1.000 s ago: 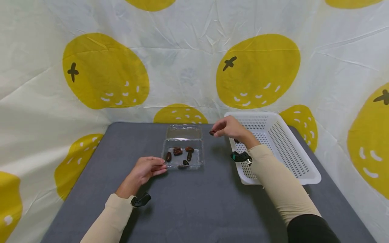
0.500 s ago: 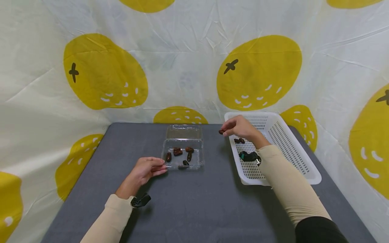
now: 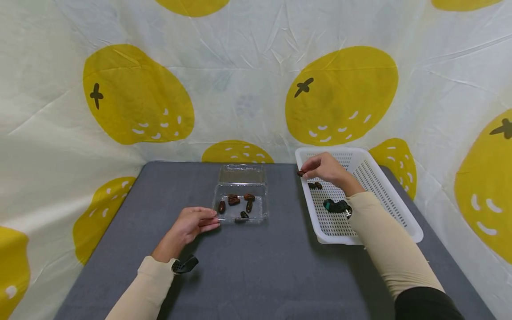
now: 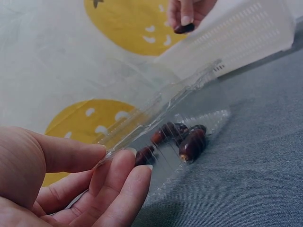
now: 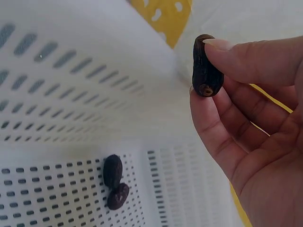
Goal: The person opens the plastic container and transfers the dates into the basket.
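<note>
The right hand (image 3: 326, 169) has its grip closed in a pinch on a dark date (image 5: 207, 66), the thumb on one side and fingertips on the other. The date is held up by the left rim of a white plastic basket (image 3: 376, 195), and in the head view it shows just at that rim. The left hand (image 3: 196, 220) also pinches: thumb and fingers press the thin edge of a clear container (image 3: 259, 206) near its front left corner.

Inside the basket, two loose dates (image 5: 112, 171) lie close together, end to end, on the slotted floor toward the left wall. In the container several more dates (image 3: 222, 206) lie spread about, some side by side and others apart. Its clear lid (image 3: 242, 173) is folded open at the back.

Container and basket stand apart on a dark grey tabletop (image 3: 256, 271), the basket to the right. Each wrist carries a black strap (image 3: 185, 264), and both arms wear beige sleeves (image 3: 140, 289). Behind the tabletop hangs a white cloth (image 3: 240, 53) printed with large yellow fruits (image 3: 140, 93), creased in places.
</note>
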### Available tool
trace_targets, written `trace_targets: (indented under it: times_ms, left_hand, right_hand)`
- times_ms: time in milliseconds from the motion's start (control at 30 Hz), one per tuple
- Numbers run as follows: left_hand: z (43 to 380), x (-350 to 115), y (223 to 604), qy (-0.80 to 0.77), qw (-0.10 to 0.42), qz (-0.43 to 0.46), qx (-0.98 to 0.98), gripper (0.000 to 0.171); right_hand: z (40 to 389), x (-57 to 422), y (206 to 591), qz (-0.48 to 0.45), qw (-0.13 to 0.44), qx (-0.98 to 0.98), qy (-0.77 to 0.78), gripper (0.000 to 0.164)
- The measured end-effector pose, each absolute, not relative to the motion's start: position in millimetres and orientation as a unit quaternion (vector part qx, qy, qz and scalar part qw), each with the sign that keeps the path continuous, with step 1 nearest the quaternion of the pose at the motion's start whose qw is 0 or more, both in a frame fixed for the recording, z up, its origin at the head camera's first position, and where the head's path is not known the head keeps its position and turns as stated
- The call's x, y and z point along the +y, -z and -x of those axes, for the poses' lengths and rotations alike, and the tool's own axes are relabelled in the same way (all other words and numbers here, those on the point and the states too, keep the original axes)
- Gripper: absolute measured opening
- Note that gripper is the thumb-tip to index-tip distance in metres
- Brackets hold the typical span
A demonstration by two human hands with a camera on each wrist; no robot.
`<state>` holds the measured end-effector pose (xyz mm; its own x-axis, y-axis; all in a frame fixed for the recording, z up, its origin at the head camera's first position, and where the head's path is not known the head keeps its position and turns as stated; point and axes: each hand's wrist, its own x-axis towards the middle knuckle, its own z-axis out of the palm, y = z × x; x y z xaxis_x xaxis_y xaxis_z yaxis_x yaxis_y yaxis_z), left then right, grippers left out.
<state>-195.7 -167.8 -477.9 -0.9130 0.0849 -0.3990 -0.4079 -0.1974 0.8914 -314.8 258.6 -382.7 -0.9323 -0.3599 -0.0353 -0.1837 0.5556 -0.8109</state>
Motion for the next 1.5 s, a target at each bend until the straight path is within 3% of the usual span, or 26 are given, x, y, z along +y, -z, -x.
trace_targets:
  times_ms: [700, 900, 1267, 1500]
  left_hand:
    - [196, -170, 486, -0.759, 0.154, 0.130, 0.619, 0.007]
    - [197, -170, 486, -0.756, 0.157, 0.128, 0.622, 0.019]
    - [196, -170, 485, -0.765, 0.158, 0.123, 0.613, 0.008]
    - [195, -170, 485, -0.763, 0.156, 0.123, 0.615, 0.030]
  right_hand:
    - [315, 293, 399, 0.115, 0.085, 0.891, 0.431, 0.027]
    - [318, 301, 403, 0.101, 0.089, 0.901, 0.413, 0.029]
    - [320, 314, 411, 0.091, 0.079, 0.909, 0.398, 0.030]
    - [323, 320, 419, 0.078, 0.096, 0.903, 0.411, 0.033]
